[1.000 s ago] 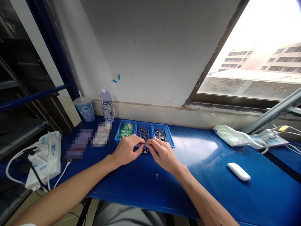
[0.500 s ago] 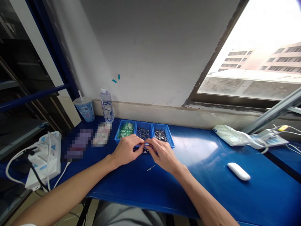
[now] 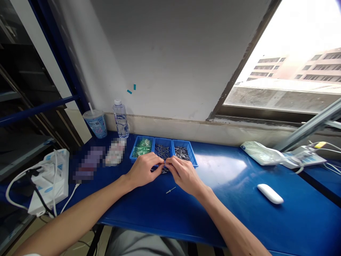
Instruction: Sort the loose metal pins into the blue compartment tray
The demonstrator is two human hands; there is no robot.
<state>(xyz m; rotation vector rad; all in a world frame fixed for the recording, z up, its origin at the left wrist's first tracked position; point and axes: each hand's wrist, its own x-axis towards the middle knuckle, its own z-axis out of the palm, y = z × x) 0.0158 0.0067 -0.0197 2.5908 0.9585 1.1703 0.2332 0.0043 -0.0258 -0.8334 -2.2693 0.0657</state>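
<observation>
My left hand [image 3: 145, 170] and my right hand [image 3: 183, 173] meet fingertip to fingertip in front of the blue bins, both closed in a pinch. Between them is a small metal pin [image 3: 164, 163], mostly covered by the fingers, so its exact kind cannot be made out. On the table below my hands lies a thin silver blind rivet [image 3: 171, 190]. Several more metal pins [image 3: 164, 171] show on the table behind my fingertips. The middle bin [image 3: 162, 141] holds loose metal pins, and the right bin [image 3: 192, 153] has darker short ones.
Green-and-clear packets fill the left bin [image 3: 131, 153]. Farther left stand a water bottle [image 3: 121, 121] and a lidded cup [image 3: 96, 124], with a power strip [image 3: 57, 177] and cables nearby. At the right lie a white oblong case [image 3: 270, 193] and a plastic bag [image 3: 261, 153].
My fingertips have drawn slightly closer together, and less of the metal pin between them shows. The rivet on the table and the bins stay put.
</observation>
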